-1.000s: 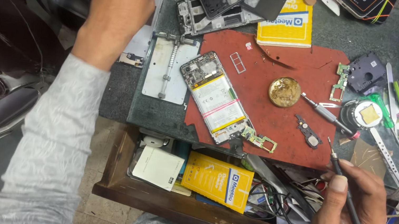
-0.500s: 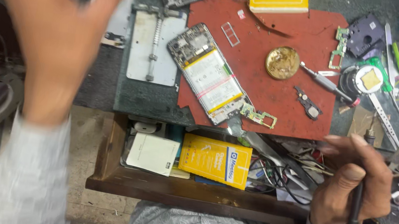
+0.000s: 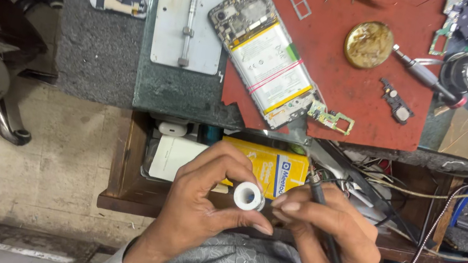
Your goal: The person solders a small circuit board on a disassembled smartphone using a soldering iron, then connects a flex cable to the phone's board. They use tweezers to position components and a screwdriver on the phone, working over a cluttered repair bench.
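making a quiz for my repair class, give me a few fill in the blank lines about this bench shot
1. The left hand holds a small ____ spool between thumb and fingers.
2. The right hand grips a black soldering iron beside the ____.
3. The opened phone lies on a ____ mat.
4. The box in the open drawer is ____.

Missing words: white; spool; red; yellow

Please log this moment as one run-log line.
left hand: holds white spool | right hand: grips soldering iron, touches spool | opened phone: on red mat
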A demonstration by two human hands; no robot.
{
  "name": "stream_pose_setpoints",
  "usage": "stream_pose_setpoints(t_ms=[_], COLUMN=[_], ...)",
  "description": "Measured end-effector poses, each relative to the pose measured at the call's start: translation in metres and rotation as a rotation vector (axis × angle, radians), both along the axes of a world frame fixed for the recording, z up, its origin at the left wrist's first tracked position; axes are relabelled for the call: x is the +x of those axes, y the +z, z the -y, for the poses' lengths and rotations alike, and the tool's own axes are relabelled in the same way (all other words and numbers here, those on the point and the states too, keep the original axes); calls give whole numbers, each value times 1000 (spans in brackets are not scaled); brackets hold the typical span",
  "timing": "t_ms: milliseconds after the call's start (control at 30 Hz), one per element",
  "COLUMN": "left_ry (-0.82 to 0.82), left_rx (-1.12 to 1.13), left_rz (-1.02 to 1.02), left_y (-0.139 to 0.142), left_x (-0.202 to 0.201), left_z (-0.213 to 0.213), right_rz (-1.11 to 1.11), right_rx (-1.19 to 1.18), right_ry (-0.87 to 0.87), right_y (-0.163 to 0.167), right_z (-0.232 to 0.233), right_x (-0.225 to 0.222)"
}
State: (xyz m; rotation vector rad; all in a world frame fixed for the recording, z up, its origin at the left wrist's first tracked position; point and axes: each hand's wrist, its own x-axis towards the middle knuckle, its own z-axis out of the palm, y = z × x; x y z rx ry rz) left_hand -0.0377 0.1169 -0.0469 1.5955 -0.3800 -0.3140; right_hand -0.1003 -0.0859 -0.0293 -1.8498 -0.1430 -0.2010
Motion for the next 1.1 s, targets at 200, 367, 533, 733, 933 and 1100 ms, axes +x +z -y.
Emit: stream_pose_setpoints(t_ms=[200, 367, 533, 733, 933, 1100], left_ry=[0, -29, -51, -186, -61, 6], left_rx=[-83, -77, -343, -459, -130, -49], left_rz=[-54, -65, -344, -587, -133, -72], left_y=[-12, -12, -12, -14, -9, -1], left_x=[-3, -2, -6, -9, -1, 5], left_z=[-4, -7, -9, -8, -7, -3], right_rz=[20, 48, 67, 135, 99, 45], right_rx=[-112, -202, -165, -172, -185, -129], right_ry=[-76, 17, -3, 55, 112, 72], right_y=[0, 6, 2, -1, 2, -2], right_z=[-3, -6, -8, -7, 2, 7], right_x=[3, 15, 18, 19, 24, 31])
